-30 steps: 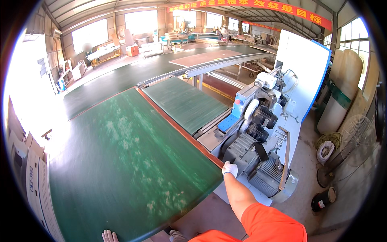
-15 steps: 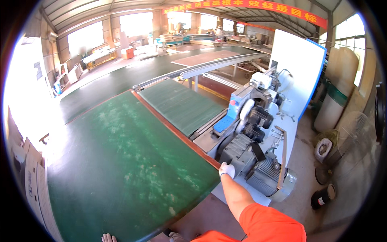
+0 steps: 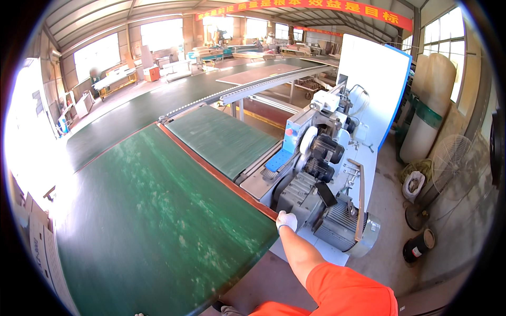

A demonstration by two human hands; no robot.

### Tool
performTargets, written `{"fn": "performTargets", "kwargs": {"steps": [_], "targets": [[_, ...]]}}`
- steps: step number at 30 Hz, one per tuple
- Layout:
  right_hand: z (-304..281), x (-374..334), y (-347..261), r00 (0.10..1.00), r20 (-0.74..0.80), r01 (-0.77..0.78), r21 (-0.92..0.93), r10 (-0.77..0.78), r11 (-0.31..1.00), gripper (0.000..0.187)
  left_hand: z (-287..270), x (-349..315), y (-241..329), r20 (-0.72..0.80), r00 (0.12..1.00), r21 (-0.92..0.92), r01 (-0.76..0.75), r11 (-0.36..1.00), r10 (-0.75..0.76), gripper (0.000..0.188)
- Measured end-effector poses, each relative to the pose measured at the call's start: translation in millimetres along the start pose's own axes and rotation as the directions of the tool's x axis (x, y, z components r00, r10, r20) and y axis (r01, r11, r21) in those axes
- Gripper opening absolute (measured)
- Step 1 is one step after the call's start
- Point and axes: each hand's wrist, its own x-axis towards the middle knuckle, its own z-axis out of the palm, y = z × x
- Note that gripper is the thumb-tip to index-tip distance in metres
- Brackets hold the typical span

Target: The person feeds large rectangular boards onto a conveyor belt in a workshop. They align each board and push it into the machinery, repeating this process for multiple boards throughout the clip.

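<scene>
A large green-topped table [image 3: 153, 226], scuffed with pale marks, fills the left and near part of the view. Along its right side runs a reddish-brown edge strip [image 3: 221, 180]. My right hand [image 3: 286, 220], in a white glove, is closed at the near right corner of the table, where that strip ends. Its fingertips are partly hidden. Just beyond this hand stand the grey motors [image 3: 300, 196] of a machine. Of my left hand [image 3: 139, 314] only a trace of fingertips shows at the lower edge, by the table's near side.
A smaller green belt [image 3: 221, 138] lies beyond the strip. The machine's tall white panel [image 3: 363, 79] rises at the right. Past it stand a fan [image 3: 452, 158] and a black bucket [image 3: 419, 245]. Farther back, a brown board [image 3: 258, 74] lies on a long green surface.
The whole view has shifted, so the scene sits farther left. My left hand has slipped almost out of the lower edge. My right hand stays at the table's corner.
</scene>
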Motion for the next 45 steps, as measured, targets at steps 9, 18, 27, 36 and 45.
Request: {"fn": "performTargets", "kwargs": {"steps": [9, 18, 27, 36, 45], "targets": [[-2, -1, -1, 1.0, 0.003, -0.018, 0.0, 0.018, 1.0, 0.05, 1, 0, -1, -0.011, 1.0, -0.005, -0.012, 1.0, 0.012, 0.141], [1, 2, 0, 1.0, 0.003, -0.011, -0.015, 0.011, 1.0, 0.05, -2, 0, 0, 0.107, 0.993, 0.036, 0.044, 0.998, -0.048, 0.142], [4, 3, 1, 1.0, -0.023, 0.002, -0.066, -0.003, 0.998, 0.047, -2, -2, -2, 0.057, 0.998, 0.007, 0.007, 1.0, -0.007, 0.142], [10, 10, 5, 1.0, -0.029, -0.001, -0.076, -0.001, 0.997, 0.047, 0, -4, -1, 0.068, 0.997, 0.031, 0.026, 0.999, -0.029, 0.149], [16, 14, 11, 0.996, -0.045, 0.068, -0.067, -0.071, 0.995, 0.05, 2, -3, -4, -0.037, 0.998, 0.002, -0.044, 0.999, 0.044, 0.148]]}}
